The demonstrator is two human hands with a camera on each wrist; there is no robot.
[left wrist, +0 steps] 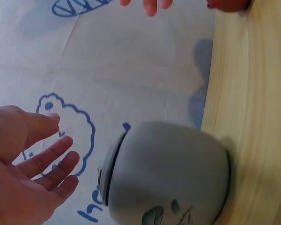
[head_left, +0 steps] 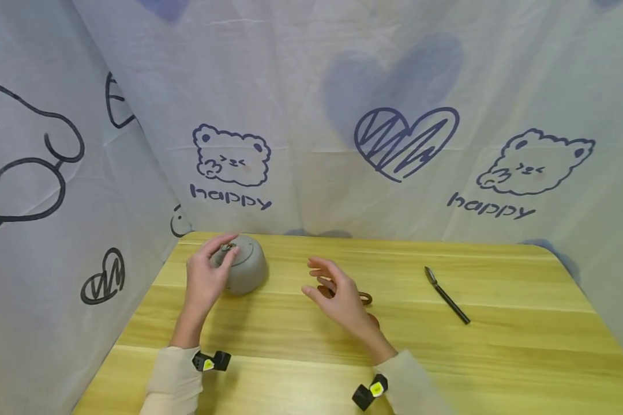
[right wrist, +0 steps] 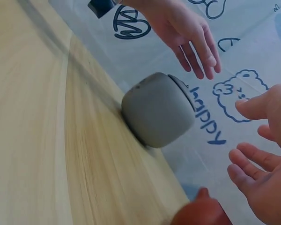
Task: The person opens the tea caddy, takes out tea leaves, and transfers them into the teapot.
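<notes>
A grey, rounded lidded jar (head_left: 251,271) stands upright at the left of the table. My left hand (head_left: 207,271) hovers over its lid, thumb and fingers spread; the left wrist view shows a gap between this hand (left wrist: 33,164) and the jar (left wrist: 173,173). Further right, my right hand (head_left: 340,294) hangs in the air with loosely bent fingers and holds nothing. Below it is a reddish-brown object with a loop handle (head_left: 365,298), perhaps a small teapot, mostly hidden by the hand. Its rounded body (right wrist: 201,213) shows at the bottom of the right wrist view.
A slim tool (head_left: 449,300) with a dark handle and a pointed metal tip lies on the right of the wooden table (head_left: 524,346). A pale printed cloth (head_left: 311,115) hangs behind the table and along its sides.
</notes>
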